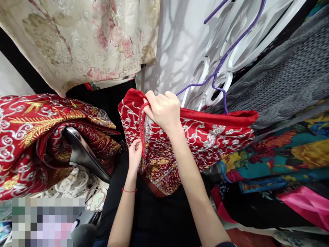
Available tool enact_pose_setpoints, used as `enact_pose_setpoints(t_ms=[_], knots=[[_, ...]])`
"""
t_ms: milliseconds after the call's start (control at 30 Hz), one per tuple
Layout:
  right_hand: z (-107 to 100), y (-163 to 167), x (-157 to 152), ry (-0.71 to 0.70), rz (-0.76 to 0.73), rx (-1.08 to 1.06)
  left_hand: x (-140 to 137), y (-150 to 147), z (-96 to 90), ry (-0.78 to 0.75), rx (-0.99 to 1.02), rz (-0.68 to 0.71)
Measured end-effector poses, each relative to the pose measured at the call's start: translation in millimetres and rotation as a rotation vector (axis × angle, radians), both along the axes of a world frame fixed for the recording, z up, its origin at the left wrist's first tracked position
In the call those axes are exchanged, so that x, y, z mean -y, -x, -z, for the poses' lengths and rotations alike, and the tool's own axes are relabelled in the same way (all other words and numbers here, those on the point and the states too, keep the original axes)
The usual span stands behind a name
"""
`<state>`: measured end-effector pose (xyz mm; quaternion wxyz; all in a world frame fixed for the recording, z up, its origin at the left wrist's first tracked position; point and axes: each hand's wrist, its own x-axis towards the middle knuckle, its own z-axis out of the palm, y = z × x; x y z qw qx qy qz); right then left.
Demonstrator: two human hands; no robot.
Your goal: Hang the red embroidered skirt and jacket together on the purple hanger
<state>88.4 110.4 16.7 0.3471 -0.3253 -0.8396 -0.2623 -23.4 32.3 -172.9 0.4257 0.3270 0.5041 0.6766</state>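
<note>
A red skirt [203,137] with silver and gold embroidery hangs across my lap, its plain red waistband [213,118] uppermost. My right hand [164,108] is closed round the left part of that waistband. Below it, my left hand [135,149] pinches the dangling red drawstring [142,130] near its lower end, close against the skirt. The drawstring loops up to the fingers of my right hand. A purple hanger [218,68] reaches into the right side of the waistband, where its lower ends are hidden.
A matching red embroidered garment [23,137] lies at the left, near a dark glossy curved object [86,154]. Above hangs a cream floral garment [89,41]. White ornate scrollwork [244,41] stands behind the hanger. Grey knit [290,58] and teal floral cloth [295,151] hang at the right.
</note>
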Motion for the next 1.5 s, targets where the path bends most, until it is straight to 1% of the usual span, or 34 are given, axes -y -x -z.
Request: enact_pose_setpoints(t_ms=[100, 200, 300, 400, 467, 533, 600, 700, 767, 967, 1133, 1233, 1333, 1433, 1500], knots=[[-2, 1, 2, 0.041, 0.016, 0.003, -4, 4, -3.5, 0.031, 0.002, 0.054], [-3, 2, 3, 0.066, 0.017, -0.002, -7, 5, -7.2, 0.051, -0.007, 0.059], [-2, 1, 1, 0.061, 0.013, -0.006, -12, 1, -13.5, 0.068, -0.063, 0.003], [0, 0, -1, 0.033, -0.001, -0.009, -20, -3, -18.9, 0.101, -0.207, -0.097], [1, 0, -3, 0.015, -0.008, -0.016, -26, -5, -19.2, 0.117, -0.276, -0.134], [2, 0, -3, 0.009, -0.005, -0.019, -32, -4, -16.1, 0.104, -0.253, -0.119], [2, 0, -3, 0.011, 0.002, -0.017, -35, -3, -10.5, 0.066, -0.161, -0.071], [1, 1, -2, 0.014, 0.006, -0.011, -33, 0, -2.5, -0.006, -0.048, -0.035], [1, 1, -1, 0.013, 0.004, -0.015, -29, 1, -0.8, -0.029, -0.033, -0.019], [2, 2, -2, 0.020, -0.011, -0.043, -22, -1, -9.9, -0.003, -0.037, 0.080], [0, 1, 0, 0.031, 0.020, -0.022, -20, -8, -12.0, -0.085, 0.015, 0.042], [-1, 1, 1, 0.029, 0.036, -0.003, -17, -11, -14.4, -0.106, 0.004, 0.008], [-1, 0, 1, 0.020, 0.041, -0.001, -14, -6, -19.6, -0.113, -0.059, -0.012], [0, 0, 0, 0.004, 0.033, -0.012, -12, 4, -23.2, -0.040, -0.156, 0.032], [0, 1, 0, 0.000, 0.029, -0.017, -12, 10, -23.7, 0.017, -0.183, 0.082]])
